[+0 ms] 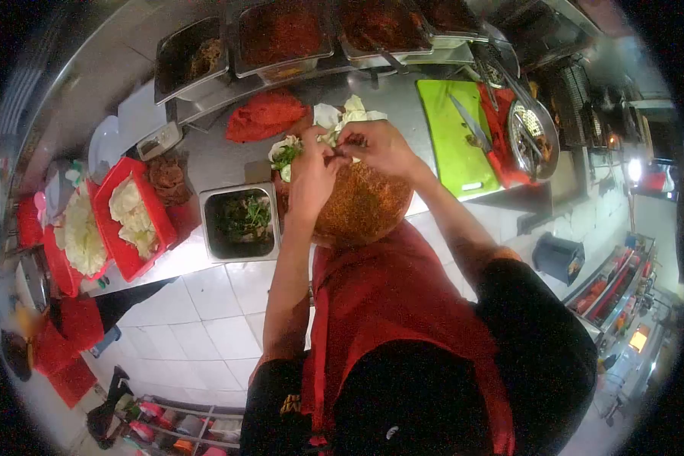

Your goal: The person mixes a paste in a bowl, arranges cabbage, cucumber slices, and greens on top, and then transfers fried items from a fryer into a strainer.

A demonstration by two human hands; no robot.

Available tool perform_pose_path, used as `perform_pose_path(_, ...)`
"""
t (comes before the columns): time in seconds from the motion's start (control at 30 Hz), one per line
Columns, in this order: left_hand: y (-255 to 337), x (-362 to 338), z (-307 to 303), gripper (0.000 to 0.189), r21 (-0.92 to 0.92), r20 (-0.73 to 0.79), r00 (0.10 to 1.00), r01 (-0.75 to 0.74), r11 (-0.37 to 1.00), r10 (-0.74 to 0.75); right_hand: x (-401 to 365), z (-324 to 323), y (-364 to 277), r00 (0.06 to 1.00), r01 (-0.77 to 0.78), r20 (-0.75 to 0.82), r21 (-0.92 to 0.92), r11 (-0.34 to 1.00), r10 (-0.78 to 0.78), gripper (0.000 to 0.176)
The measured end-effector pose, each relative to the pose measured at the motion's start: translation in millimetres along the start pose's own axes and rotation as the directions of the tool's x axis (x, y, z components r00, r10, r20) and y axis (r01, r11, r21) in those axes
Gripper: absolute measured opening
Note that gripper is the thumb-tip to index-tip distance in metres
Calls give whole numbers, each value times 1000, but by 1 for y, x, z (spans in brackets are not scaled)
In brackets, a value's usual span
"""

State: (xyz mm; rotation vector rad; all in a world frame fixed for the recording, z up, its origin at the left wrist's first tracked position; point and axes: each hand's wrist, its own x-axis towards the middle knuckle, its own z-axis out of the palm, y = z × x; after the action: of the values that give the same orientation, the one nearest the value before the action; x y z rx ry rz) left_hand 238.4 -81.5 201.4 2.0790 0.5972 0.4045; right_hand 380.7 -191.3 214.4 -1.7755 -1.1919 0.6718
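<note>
Both hands meet over the far side of a round brown board with a speckled surface. My left hand has its fingers bent in a pinch, close to the fingertips of my right hand. A small dark piece shows between the two hands, too blurred to name. Behind the fingers lie pale cabbage leaves. Chopped green herbs sit on pale leaves just left of my left hand. A steel container of greens stands beside my left forearm.
Red baskets of cabbage stand at the left. A red cloth lies behind the board. At the right, a knife rests on a green cutting board, near a metal pan. Steel food pans line the back.
</note>
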Motion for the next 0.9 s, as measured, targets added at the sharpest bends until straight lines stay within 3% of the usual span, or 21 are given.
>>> perform_pose_path(0.03, -8, 4, 9, 54, 19, -28, 996, -88, 996, 89, 1, 0, 16, 1000, 3, -4, 10, 1000, -3, 16)
perform_pose_path(0.1, -15, 7, 21, 47, -60, 5, 1000, -3, 998, 3, 3, -4, 29, 979, -92, -191, -109, 990, 70, 15)
perform_pose_path(0.13, -19, 7, 26, 43, 246, -35, 994, -95, 965, 107, 2, -6, 35, 972, -112, -213, -55, 992, 98, 13)
perform_pose_path(0.17, -24, 6, 31, 40, 529, -42, 975, -163, 833, 217, 1, -6, 42, 972, -113, -214, -49, 992, 100, 13)
perform_pose_path(0.2, -32, 9, 39, 32, 535, -32, 979, -153, 831, 201, 2, -4, 52, 975, -111, -201, -71, 991, 95, 13)
perform_pose_path(0.3, -41, 13, 51, 35, 634, 10, 986, -133, 762, 164, 7, -2, 68, 985, -66, -169, -164, 984, 38, 14)
perform_pose_path(0.5, -45, 18, 62, 35, 674, 36, 996, -83, 734, 79, 16, -4, 72, 998, -13, -58, -316, 949, -6, 18)
perform_pose_path(0.77, -50, 18, 70, 35, 653, -46, 992, -61, 755, 119, 33, -4, 88, 999, 39, 39, -416, 908, -25, 18)
perform_pose_path(0.83, -55, 21, 73, 37, 673, -57, 988, -69, 736, 145, 36, -6, 91, 988, 148, 25, -387, 910, -150, 15)
perform_pose_path(0.9, -49, 25, 72, 41, 696, -24, 999, -4, 718, 29, 40, -4, 95, 992, 127, 40, -398, 909, -121, 13)
